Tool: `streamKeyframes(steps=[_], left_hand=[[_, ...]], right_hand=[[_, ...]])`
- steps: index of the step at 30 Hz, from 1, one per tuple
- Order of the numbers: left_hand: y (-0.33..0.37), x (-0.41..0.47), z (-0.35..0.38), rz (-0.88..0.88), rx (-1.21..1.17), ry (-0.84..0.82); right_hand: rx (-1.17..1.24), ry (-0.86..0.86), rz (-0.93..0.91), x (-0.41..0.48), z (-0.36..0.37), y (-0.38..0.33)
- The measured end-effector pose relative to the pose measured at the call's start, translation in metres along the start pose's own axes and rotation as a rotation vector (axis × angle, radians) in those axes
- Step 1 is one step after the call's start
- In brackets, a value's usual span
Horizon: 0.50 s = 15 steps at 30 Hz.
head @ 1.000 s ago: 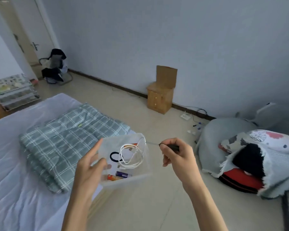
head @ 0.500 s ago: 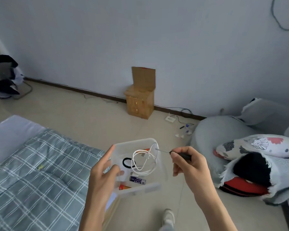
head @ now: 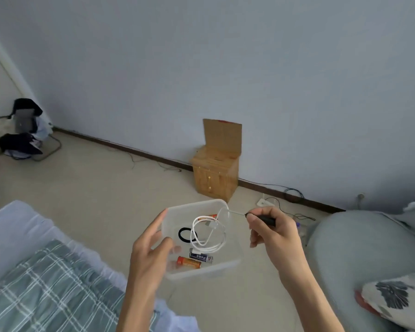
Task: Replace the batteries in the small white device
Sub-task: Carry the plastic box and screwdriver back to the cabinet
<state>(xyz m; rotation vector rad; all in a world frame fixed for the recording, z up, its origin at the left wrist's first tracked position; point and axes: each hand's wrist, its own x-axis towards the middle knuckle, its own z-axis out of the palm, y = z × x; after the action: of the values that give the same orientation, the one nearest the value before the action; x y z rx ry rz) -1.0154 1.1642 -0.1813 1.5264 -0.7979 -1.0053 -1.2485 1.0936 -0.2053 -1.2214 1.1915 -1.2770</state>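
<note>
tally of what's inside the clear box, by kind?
In the clear box:
Batteries: 3 (orange battery, blue battery, second orange one, partly hidden by the cable)
White cable: 1
Black ring: 1
Total: 5

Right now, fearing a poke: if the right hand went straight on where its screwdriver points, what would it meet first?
Probably the raised loop of the white cable, at the far corner of the clear box; the screwdriver in the right hand is nearly touching it, though depth is unclear.
</note>
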Motion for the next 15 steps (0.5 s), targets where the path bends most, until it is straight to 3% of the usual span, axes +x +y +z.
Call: streamKeyframes(steps=[7, 15], left_hand=[[0.011, 0.142, 0.029, -0.053, 0.011, 0.069], [0.042, 0.341, 0.056, -0.01, 0.008, 0.004]], right_hand=[[-0.016, -0.038, 0.045, 0.129, 0.038, 0.019], [0.006, 0.031, 0.005, 0.312, 0.098, 0.026]])
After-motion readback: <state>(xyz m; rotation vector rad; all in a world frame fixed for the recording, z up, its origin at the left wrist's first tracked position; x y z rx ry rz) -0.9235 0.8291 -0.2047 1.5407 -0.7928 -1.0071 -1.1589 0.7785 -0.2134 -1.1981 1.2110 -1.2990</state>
